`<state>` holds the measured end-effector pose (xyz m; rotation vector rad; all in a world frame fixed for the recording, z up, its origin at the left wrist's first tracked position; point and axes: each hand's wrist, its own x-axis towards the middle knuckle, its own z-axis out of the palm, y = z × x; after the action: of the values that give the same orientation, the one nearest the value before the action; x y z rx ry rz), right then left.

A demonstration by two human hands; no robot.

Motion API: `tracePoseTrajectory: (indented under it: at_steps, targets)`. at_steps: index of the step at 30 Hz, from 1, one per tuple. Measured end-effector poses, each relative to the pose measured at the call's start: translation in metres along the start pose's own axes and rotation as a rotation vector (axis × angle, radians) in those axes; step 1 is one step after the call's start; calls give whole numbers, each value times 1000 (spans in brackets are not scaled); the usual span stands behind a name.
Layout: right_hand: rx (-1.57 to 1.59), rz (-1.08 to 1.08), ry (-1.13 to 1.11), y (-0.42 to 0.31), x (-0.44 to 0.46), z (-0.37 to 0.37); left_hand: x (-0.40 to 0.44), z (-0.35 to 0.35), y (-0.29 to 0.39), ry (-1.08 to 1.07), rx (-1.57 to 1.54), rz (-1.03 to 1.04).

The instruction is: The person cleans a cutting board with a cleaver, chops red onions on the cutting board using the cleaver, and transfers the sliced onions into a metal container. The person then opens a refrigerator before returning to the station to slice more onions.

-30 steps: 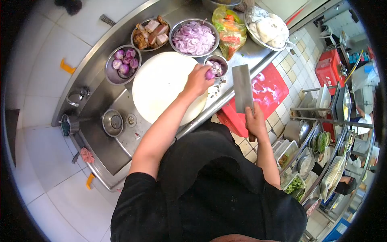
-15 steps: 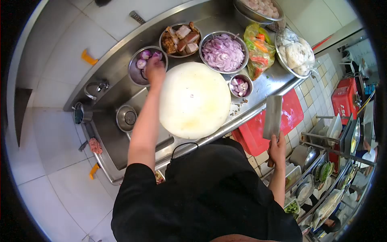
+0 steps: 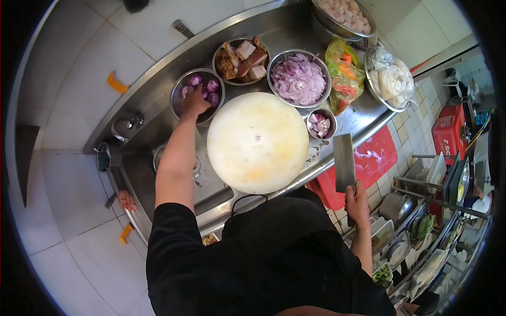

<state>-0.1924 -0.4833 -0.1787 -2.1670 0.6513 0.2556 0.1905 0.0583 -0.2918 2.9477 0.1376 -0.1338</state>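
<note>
My left hand reaches into a steel bowl of peeled red onions at the sink's back edge. Its fingers stretch down among the onions, and the fingertips are partly hidden. On the right, my right hand grips the handle of a cleaver, its broad blade pointing up and away from me. Between both hands lies a thick round white cutting board with a small onion scrap on it. Right of the board stands a small bowl of cut onion pieces.
Behind the board are bowls of cooked meat chunks and sliced onion. A bag of peppers and a bowl with bagged white food stand farther right. The faucet is left. A red lid and loaded shelf rack flank the counter.
My left hand has shifted lower in the onion bowl, uncovering more onions. The cleaver has moved slightly left and down. The whole view has tilted a little, so the counter appears lower.
</note>
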Motion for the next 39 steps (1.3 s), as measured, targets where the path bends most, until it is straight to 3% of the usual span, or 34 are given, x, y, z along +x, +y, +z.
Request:
tracePoseTrajectory:
  at_steps: [8,10,11,13,14,16,17,18,20,22,24,28,30,32,34,35,37,39]
  targets:
    - [-96,-104,-13,-11,-3,8,-6,11,-28,-62,-195,46]
    - [-103,-116,-7,-17,-6,7,-14,20,-35,199,-332,194]
    - [-95,-103,-14,-19,-7,7,-14,23,-37,200,-335,194]
    - [-86,-91,-23,-18,-8,7,-16,26,-43,332,-524,-4]
    - [-84,-106,-13,-15,-8,8,-14,23,-52,332,-524,-3]
    - [-83,-120,-4,-13,-11,8,-13,9,-65,128,-1443,-278]
    - [-91,-121,-11,-14,-12,8,-17,9,-66,185,-1753,-376]
    - [-100,-123,-19,-15,-13,8,-25,-2,-67,188,-1754,-377]
    - [-88,-125,-41,-17,-14,9,-47,-32,-66,-73,-2229,-376]
    - [-72,-124,-60,-22,-16,12,-57,-37,-64,-48,-2285,-345]
    - [-35,-128,-78,-31,-20,14,-66,-42,-60,-226,-2389,-182]
    - [-60,-210,-47,-21,-22,22,-89,-41,-36,-290,-2427,-169]
    - [-90,-194,-78,-25,-24,24,-96,-41,-25,-267,-2195,-107]
    - [-90,-186,-85,-23,-25,26,-93,-40,-20,-182,-2141,-175]
    - [-90,-177,-94,-21,-26,27,-66,-23,-34,120,-1707,-224]
    - [-105,-196,-88,-20,-26,27,-58,-18,-39,120,-1707,-226]
    - [-120,-218,-84,-21,-29,28,-42,-9,-48,363,-1170,-181]
    - [-111,-210,-98,-26,-30,28,-30,2,-53,412,-1027,-221]
